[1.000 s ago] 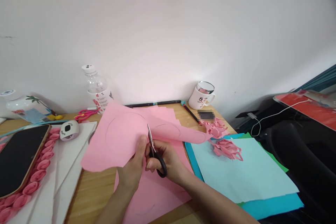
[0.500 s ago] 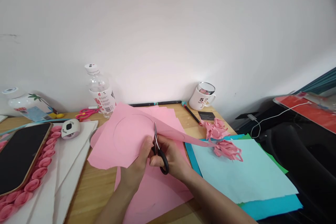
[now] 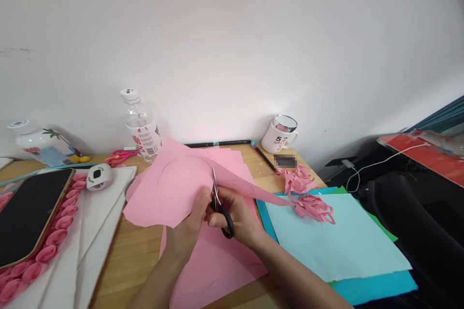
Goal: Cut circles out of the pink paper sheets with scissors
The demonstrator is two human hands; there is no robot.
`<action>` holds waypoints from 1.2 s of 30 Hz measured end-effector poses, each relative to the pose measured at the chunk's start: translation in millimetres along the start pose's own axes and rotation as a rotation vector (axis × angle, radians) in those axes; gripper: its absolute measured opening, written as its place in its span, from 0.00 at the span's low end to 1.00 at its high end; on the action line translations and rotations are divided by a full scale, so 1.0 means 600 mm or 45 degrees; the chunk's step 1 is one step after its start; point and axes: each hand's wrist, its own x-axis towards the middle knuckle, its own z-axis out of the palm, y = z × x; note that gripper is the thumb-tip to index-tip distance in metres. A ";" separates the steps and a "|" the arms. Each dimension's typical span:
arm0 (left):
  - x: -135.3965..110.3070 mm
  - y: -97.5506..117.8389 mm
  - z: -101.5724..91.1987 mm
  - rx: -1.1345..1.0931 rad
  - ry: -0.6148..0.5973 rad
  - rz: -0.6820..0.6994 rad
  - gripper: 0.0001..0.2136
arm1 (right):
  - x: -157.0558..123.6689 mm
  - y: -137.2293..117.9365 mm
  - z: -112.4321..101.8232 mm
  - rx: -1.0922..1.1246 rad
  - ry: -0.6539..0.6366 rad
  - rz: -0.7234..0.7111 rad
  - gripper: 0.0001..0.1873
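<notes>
My left hand (image 3: 186,231) pinches the near edge of a pink paper sheet (image 3: 170,193) and holds it up off the wooden desk (image 3: 130,256). A pencilled circle shows on the sheet. My right hand (image 3: 239,219) grips black-handled scissors (image 3: 220,205), whose blades point up into the paper along the circle line. To the right of the blades a cut flap of the pink sheet trails off towards the pink paper scraps (image 3: 308,193). More pink sheets (image 3: 217,260) lie flat under my hands.
Light blue, blue and green sheets (image 3: 337,241) lie at the right. A white mug (image 3: 279,134), black pens (image 3: 217,144) and a water bottle (image 3: 141,125) stand by the wall. At left are pink scissors (image 3: 121,155), a white tape dispenser (image 3: 98,176), a dark board ringed with pink paper roses (image 3: 58,229).
The scissors have moved further up and right along the circle line. My left hand has turned and lifted the pink sheet a little, and the cut flap has lengthened.
</notes>
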 end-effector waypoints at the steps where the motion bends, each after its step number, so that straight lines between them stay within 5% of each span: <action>1: 0.001 -0.001 -0.001 -0.018 0.001 -0.025 0.14 | 0.000 -0.001 0.001 0.004 -0.002 0.003 0.23; 12: 0.005 0.006 -0.003 -0.122 -0.033 -0.163 0.15 | -0.001 -0.008 0.005 -0.064 0.049 0.041 0.23; 36: 0.000 0.001 -0.001 -0.168 0.000 -0.054 0.10 | -0.001 -0.012 0.011 -0.046 0.108 0.122 0.20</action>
